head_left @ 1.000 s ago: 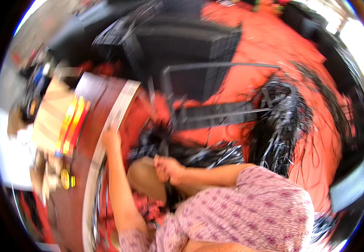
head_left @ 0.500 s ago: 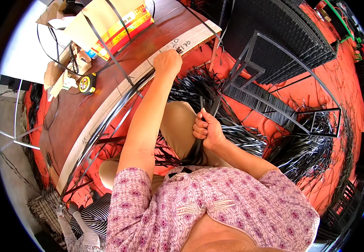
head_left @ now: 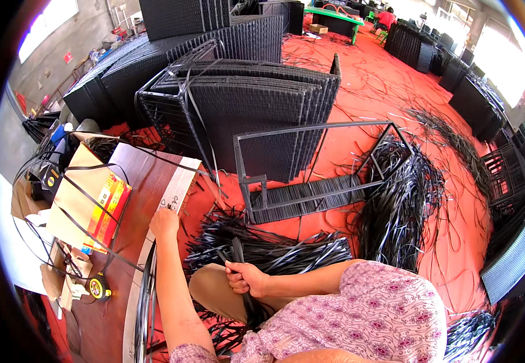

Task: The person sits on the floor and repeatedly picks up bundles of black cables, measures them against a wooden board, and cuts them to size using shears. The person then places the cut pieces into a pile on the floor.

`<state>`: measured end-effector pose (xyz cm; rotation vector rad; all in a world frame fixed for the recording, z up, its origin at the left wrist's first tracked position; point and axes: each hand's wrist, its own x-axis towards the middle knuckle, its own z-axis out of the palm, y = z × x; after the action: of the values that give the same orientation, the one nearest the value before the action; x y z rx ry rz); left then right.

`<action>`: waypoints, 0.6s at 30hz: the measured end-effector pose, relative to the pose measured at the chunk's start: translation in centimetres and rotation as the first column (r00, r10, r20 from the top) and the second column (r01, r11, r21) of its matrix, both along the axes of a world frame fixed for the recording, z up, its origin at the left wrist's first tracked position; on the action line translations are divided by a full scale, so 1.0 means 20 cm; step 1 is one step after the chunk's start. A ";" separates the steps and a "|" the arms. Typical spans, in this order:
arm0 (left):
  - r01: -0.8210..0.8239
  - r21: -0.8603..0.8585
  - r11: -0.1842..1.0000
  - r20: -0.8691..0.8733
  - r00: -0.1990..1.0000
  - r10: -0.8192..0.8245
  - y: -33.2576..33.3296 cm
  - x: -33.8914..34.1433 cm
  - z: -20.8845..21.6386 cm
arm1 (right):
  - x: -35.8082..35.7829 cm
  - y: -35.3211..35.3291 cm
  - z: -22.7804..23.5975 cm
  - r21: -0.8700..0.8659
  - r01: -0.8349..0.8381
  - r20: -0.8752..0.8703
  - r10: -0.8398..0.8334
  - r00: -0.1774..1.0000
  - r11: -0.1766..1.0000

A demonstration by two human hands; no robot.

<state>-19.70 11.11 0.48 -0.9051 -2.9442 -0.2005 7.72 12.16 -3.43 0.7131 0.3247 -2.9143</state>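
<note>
My left hand [head_left: 164, 222] is closed at the far end of a pale wooden strip [head_left: 181, 189] with handwritten marks, fixed along the table's edge. Long black plastic strips [head_left: 147, 281] run along this wood up to that hand, which grips their ends; its fingertips are partly hidden. Closer to my body, over my knee, my right hand [head_left: 245, 280] is a fist around a bundle of flat black strips [head_left: 254, 311]. The ends of this bundle stick out above the fist, and the rest hangs down toward my lap.
On the brown table [head_left: 96, 330] are a cardboard box [head_left: 78, 184] and a yellow-black tape measure [head_left: 99, 287]. Beyond my knee lie heaps of black strips [head_left: 274, 251] and a metal frame [head_left: 317, 127]. Woven black panels [head_left: 247, 115] stand stacked behind. A distant person [head_left: 386, 19] wears red.
The view has swung up and right, showing more of the workshop. Both hands keep their grips, the left at the marked wood and the right on its bundle.
</note>
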 end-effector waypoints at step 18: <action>-0.024 -0.049 0.999 0.034 0.999 0.025 0.02 -0.03 -0.06 | -0.01 0.00 -0.02 -0.008 0.010 -0.011 -0.011 1.000 1.000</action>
<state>-20.34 11.41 -0.74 -0.8797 -3.0030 -0.1454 7.57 12.07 -3.88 0.6995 0.3110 -2.9289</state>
